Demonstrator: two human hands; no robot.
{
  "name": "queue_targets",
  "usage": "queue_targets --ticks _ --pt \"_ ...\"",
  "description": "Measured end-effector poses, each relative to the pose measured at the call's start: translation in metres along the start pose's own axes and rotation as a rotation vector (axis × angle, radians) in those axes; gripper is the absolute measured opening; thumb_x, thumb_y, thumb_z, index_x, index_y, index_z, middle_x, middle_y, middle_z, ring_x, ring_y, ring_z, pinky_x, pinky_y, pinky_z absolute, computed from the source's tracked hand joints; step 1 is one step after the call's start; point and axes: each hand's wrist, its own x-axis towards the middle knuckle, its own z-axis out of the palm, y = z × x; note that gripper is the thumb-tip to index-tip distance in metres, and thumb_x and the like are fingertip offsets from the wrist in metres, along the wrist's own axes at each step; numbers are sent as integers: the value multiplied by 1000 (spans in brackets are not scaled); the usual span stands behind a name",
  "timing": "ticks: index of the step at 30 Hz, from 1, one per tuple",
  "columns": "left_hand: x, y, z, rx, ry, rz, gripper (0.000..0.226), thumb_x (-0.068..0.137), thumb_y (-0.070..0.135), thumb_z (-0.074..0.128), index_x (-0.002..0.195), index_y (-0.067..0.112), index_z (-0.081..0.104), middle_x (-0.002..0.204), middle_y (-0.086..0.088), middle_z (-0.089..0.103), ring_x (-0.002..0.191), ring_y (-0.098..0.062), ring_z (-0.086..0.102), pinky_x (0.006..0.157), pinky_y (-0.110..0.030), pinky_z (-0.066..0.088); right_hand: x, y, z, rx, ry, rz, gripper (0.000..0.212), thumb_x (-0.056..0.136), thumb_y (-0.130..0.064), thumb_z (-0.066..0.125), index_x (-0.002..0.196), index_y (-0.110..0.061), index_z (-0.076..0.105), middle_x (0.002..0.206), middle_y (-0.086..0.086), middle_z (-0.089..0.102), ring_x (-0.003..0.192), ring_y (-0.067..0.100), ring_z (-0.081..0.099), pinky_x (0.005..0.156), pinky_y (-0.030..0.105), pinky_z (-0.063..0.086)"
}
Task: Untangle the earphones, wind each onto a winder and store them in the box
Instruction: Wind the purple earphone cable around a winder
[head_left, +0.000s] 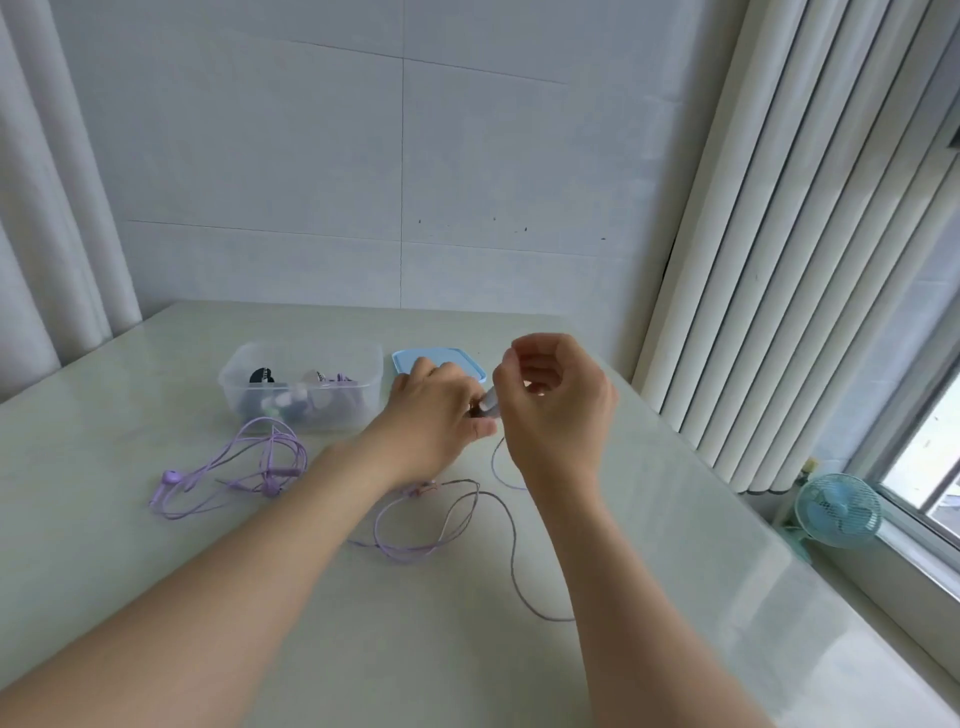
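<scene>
My left hand (436, 415) and my right hand (556, 400) meet above the table, just in front of the blue lid (415, 358). Between their fingers is a small pale winder (488, 402); the left hand grips it. My right hand pinches the purple earphone cable (511, 540) that runs from the winder down and loops loosely over the table toward me. A second purple earphone set (244, 467) lies in a loose tangle at the left. The clear plastic box (301, 387) behind it holds several wound earphones.
The pale table (156, 597) stands against a tiled wall. White curtains hang at the left and right. A small blue fan (839, 512) stands on the window sill at the right, beyond the table's edge.
</scene>
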Motion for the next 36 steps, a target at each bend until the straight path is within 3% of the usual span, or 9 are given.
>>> queue_targets --ticks 3,7,9,12,16,21,25,29,36 --pt "-17 -9 -16 -273 119 -124 30 99 48 58 101 18 60 96 1 67 97 -24 59 83 -40 49 -7 -9 6 10 -95 -107 26 93 -1 59 111 -17 67 79 -9 68 64 9 61 62 10 41" --pt "-37 -19 -28 -761 85 -297 44 102 46 59 84 6 61 70 -9 70 65 -27 68 75 -50 63 -19 -8 18 -25 -329 -162 43 94 4 48 130 -18 56 84 -5 71 61 13 54 60 19 42" --pt "-45 -19 -31 -983 52 -401 45 102 46 63 88 3 59 71 -11 61 61 -24 68 61 -42 60 -22 -6 22 -51 -367 -186 41 96 3 48 129 -18 60 86 -5 74 64 10 55 66 22 46" --pt "-55 -22 -31 -1068 -13 -431 47 101 52 61 82 9 59 72 -5 66 59 -24 62 51 -29 44 -26 -9 25 -59 -359 -199 32 95 2 54 112 -18 73 85 -11 73 70 6 59 66 11 41" --pt "-65 -24 -24 -1137 -34 -398 30 104 41 60 92 13 59 63 6 65 62 -24 57 53 -29 36 -32 -13 28 -94 -377 -207 21 89 -3 63 94 -17 78 76 -19 67 72 3 59 64 9 40" --pt "-67 -30 -21 -1194 -84 -390 40 102 25 65 131 4 49 76 -3 64 64 -18 63 56 -29 50 -39 -20 32 -49 -335 -237 15 88 -5 71 88 -18 76 83 -15 68 75 5 60 66 9 39" --pt "-68 -28 -23 -1285 -108 -299 25 99 7 62 124 7 64 86 -7 67 70 -20 62 70 -36 54 -41 -28 34 14 -307 -189 13 92 -9 70 91 -21 76 86 -11 63 71 13 57 65 10 39" --pt "-66 -28 -29 -1548 -136 -286 48 86 -15 37 115 4 70 105 -14 69 83 -24 61 68 -31 57 -41 -19 35 -44 -390 -170 14 91 -6 73 92 -18 80 94 -7 61 83 -6 59 70 3 40" --pt "-61 -28 -28 -1709 -22 -277 35 111 14 40 119 -1 70 106 -11 76 91 -16 72 72 -25 57 -38 -16 35 -67 -386 -142 25 92 -2 65 93 -22 80 95 -7 62 86 -5 59 71 3 40"
